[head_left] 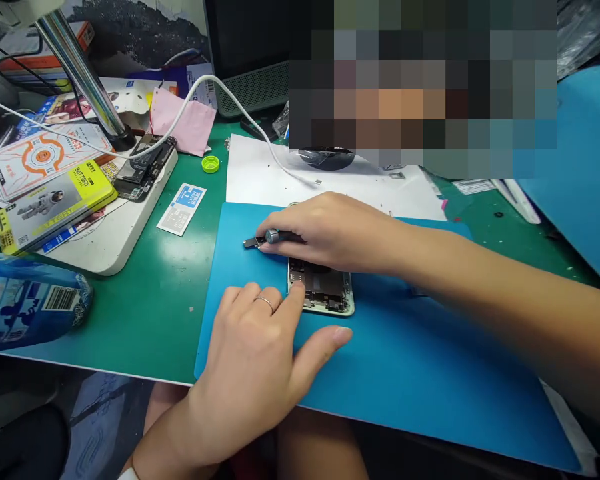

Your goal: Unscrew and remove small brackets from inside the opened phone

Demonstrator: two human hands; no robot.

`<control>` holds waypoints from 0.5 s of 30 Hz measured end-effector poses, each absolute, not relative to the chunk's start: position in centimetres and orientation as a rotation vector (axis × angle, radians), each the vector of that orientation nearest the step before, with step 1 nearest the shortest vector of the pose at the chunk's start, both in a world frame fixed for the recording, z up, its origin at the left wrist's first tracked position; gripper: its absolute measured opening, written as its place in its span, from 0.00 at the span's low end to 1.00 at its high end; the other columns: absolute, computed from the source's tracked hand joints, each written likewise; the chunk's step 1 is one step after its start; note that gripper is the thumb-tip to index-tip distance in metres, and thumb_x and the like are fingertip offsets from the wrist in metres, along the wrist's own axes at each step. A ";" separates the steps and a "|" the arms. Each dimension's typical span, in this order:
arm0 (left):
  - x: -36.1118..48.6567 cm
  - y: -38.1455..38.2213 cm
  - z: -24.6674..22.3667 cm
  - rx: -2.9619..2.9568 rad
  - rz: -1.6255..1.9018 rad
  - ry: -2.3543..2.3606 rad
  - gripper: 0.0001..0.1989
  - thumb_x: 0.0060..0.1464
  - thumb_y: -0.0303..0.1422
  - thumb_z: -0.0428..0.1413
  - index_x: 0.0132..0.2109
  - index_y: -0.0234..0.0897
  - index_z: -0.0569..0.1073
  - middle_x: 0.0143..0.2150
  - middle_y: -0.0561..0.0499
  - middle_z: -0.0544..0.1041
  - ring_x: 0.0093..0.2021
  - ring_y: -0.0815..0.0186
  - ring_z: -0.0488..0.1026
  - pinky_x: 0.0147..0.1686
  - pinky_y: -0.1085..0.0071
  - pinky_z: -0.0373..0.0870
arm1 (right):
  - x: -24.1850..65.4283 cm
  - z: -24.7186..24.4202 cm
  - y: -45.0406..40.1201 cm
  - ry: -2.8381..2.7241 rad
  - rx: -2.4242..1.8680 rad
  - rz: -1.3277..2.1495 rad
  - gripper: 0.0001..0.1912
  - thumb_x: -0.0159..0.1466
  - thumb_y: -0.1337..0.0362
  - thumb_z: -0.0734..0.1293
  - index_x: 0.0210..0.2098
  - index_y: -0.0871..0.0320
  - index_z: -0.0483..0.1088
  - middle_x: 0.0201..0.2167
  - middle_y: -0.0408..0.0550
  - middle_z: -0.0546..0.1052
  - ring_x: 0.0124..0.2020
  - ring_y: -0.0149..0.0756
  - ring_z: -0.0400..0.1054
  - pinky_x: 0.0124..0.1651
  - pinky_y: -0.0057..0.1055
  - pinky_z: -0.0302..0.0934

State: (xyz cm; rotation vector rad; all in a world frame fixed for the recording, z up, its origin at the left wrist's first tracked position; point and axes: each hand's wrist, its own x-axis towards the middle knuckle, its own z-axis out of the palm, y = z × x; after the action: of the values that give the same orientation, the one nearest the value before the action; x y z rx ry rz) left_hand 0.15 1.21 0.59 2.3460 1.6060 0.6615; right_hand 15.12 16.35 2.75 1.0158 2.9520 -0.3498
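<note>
An opened smartphone (pixel 325 288) lies on the blue mat, its inner parts bare; my right hand and forearm cover its upper end. My left hand (pixel 260 340) rests at the phone's lower left, fingers spread, ring on one finger. Its index fingertip touches the phone's left edge, and the thumb points right below the phone. My right hand (pixel 330 230) is closed above the phone. Between thumb and forefinger it pinches a small dark phone part (pixel 251 243). A dark screwdriver (pixel 275 236) with a round grey end also sits in this hand.
A blue mat (pixel 405 360) covers the green table, with a white sheet (pixel 260 167) behind it. At left are a yellow battery box (pixel 55 203), another phone's board (pixel 147 167), a blue package (pixel 25 303) and a metal lamp post (pixel 83 73). A white cable (pixel 240 107) arches over the back.
</note>
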 end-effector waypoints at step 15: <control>-0.5 1.6 1.2 2.385 0.667 1.572 0.18 0.73 0.29 0.52 0.66 0.39 0.71 0.46 0.46 0.74 0.43 0.61 0.69 0.42 0.64 0.67 | 23.9 0.9 8.9 3.215 1.183 -0.793 0.10 0.73 0.67 0.66 0.51 0.58 0.76 0.39 0.46 0.85 0.35 0.38 0.82 0.33 0.31 0.70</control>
State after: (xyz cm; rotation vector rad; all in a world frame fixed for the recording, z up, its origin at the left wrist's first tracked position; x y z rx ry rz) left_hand -0.48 1.57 1.18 2.3849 1.5721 0.6671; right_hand 23.94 8.94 0.90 1.1826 3.2146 -0.7927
